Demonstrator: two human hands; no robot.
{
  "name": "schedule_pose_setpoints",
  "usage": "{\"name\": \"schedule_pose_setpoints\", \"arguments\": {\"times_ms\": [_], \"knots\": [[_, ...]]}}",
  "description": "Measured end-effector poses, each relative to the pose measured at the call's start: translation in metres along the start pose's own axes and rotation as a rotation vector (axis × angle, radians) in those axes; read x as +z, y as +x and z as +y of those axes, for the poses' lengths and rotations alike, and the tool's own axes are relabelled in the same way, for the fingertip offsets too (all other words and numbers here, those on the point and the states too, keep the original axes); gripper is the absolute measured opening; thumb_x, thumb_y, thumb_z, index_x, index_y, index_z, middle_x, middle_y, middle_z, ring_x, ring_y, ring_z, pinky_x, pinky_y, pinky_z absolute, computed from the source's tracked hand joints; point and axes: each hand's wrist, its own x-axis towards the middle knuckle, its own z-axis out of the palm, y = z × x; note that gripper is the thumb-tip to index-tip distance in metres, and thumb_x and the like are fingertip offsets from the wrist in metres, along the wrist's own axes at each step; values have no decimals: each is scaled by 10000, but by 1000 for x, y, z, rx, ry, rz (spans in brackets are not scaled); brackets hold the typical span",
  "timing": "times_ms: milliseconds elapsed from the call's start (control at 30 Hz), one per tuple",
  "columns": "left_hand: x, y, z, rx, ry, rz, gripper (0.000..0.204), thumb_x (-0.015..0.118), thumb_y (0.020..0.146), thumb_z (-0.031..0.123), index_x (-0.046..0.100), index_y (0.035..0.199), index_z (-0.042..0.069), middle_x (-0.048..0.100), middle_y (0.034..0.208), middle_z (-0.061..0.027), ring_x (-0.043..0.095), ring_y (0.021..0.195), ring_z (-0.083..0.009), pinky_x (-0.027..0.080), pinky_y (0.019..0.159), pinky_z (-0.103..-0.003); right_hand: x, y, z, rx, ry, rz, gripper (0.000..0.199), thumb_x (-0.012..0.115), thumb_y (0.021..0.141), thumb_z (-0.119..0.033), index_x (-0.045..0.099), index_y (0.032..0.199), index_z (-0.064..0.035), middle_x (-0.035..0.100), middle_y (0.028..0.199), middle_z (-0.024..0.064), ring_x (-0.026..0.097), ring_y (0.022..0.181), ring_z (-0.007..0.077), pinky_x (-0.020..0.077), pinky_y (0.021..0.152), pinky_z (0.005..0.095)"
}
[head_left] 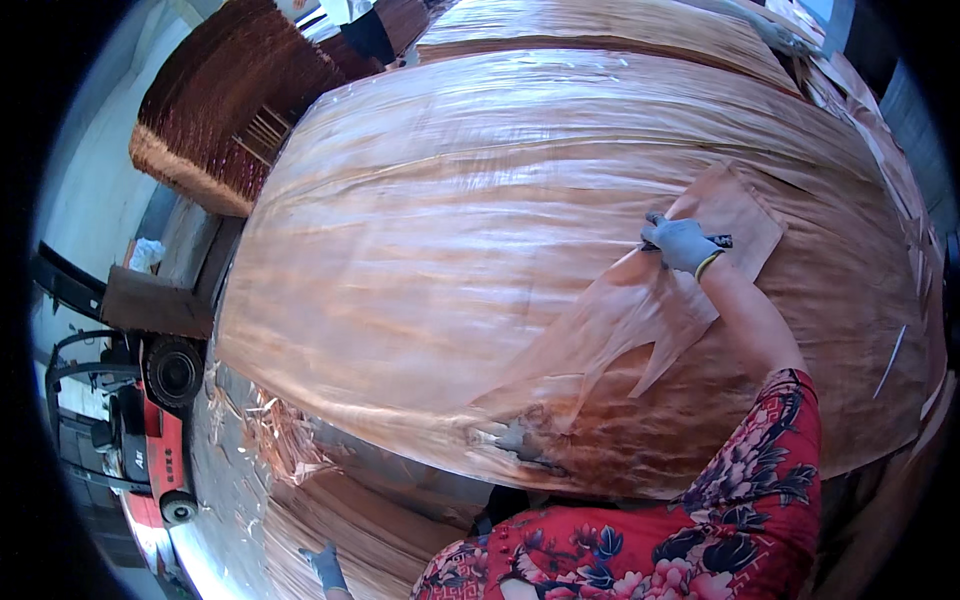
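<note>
A wide sheet of thin wood veneer (420,280) covers the bench in front of me, wrinkled, with a ragged hole near its near edge. My right hand (682,244), in a grey glove, is closed around a short black-handled tool (722,241); the tool's working end is hidden. Beneath that hand lies a loose, torn strip of veneer (625,310), with pointed ends toward me. Whether the fingers also pinch the strip I cannot tell. At the lower left, my gloved left hand (325,568) has its fingers apart, over a lower stack of veneer (350,530).
Another veneer stack (600,25) stands behind the sheet. A tall brown bundle of veneer (225,100) rises at the far left. A red forklift (160,450) is parked on the left. Veneer scraps (285,440) litter the floor. Part of another person (368,38) shows at the back.
</note>
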Motion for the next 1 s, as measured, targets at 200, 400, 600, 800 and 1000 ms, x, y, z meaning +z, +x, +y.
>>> {"name": "schedule_pose_setpoints", "arguments": {"times_ms": [200,400,600,800,1000], "knots": [[42,-11,34,283,-525,-276,830,656,752,93,202,1431,-54,528,909,-99,527,764,-178,464,649,-285,-25,-26,-5,134,106,170,194,695,742,-188,588,870,-89,647,926,135,632,823,341,509,669,444],[41,-102,222,760,-346,-847,485,626,828,87,493,1271,-61,676,1021,-101,610,869,-107,494,769,-255,-153,-38,-31,79,363,596,303,751,703,-269,607,810,-25,635,710,140,580,592,302,447,527,392],[58,-197,342,1388,-597,-1353,1161,771,730,119,-132,1453,29,529,1275,-193,483,1188,-205,433,922,-306,-275,-63,-138,278,768,115,267,693,776,-275,625,803,-18,574,646,10,454,456,51,358,378,221],[39,-250,388,1529,-945,-1299,1033,823,635,257,212,1430,7,318,1426,-216,437,1253,-302,404,979,-375,-289,-71,-211,261,509,46,298,711,749,-293,645,864,-27,518,601,-1,470,460,101,395,395,259],[26,-245,381,1016,-843,-1269,283,619,883,186,604,1083,-14,673,913,-103,625,681,-161,512,633,-287,-243,-65,-254,52,600,374,345,679,771,-189,624,1008,55,655,902,221,619,826,261,481,750,367]]}}
